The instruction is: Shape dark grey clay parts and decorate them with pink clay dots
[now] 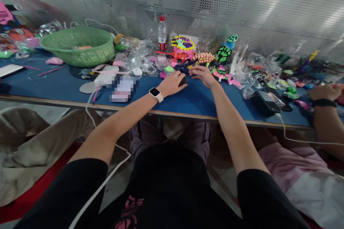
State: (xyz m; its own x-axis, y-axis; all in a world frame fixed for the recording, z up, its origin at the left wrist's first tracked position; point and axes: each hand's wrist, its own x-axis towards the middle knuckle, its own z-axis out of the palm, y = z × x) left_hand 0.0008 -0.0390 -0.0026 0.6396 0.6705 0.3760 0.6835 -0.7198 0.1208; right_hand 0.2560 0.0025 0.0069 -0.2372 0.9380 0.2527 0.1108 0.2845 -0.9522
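Note:
My left hand (173, 83), with a watch on its wrist, is curved over a dark rounded lump (183, 81) on the blue table (199, 98). To its right, my right hand (202, 74) hovers just above the table with its fingers apart and nothing visible in them. Just beyond both hands lies a dark blue shaped piece (186, 67). Behind it stands a colourful clay figure (182, 44) with a yellow and purple frill and a red body. A green and black figure (223, 54) and a pink and green one (222, 74) are at the right.
A green basket (80, 46) sits at the left, near a phone (123, 88) and a white power bank (106, 76) with a cable. A red-capped bottle (162, 34) stands at the back. Plastic bags and a black device (266, 103) lie at the right, near another person's hand (325, 93).

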